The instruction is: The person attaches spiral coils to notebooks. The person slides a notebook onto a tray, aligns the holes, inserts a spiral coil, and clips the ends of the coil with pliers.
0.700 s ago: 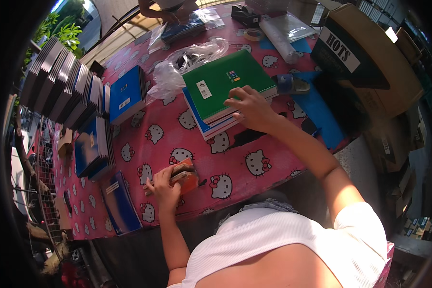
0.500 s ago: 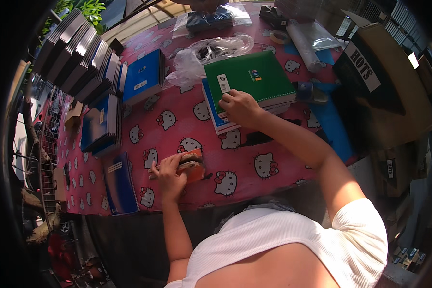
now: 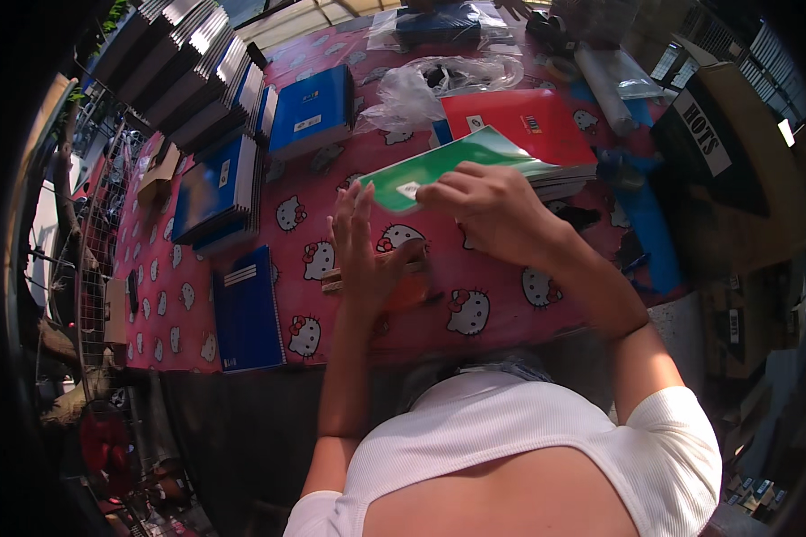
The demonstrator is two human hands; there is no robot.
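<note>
My right hand is closed on the near edge of a green notebook, which is lifted and tilted above the table. My left hand is raised with fingers stretched out, its fingertips beside the notebook's left corner; I cannot tell whether they touch it. Below and partly behind that hand lies a small orange object with a brownish top, partly hidden. Beyond the green notebook, a red notebook tops a stack of notebooks. A blue spiral notebook with pale strips on its cover lies to the left.
Tall stacks of notebooks stand at the far left, near smaller blue stacks. Crumpled clear plastic lies behind the red notebook. A large cardboard box stands at right. Another person's hand shows at the far edge.
My right hand has lifted the green notebook off the stack and brought it left and nearer, uncovering the red one. My left hand has come off the orange object and risen toward the notebook.
</note>
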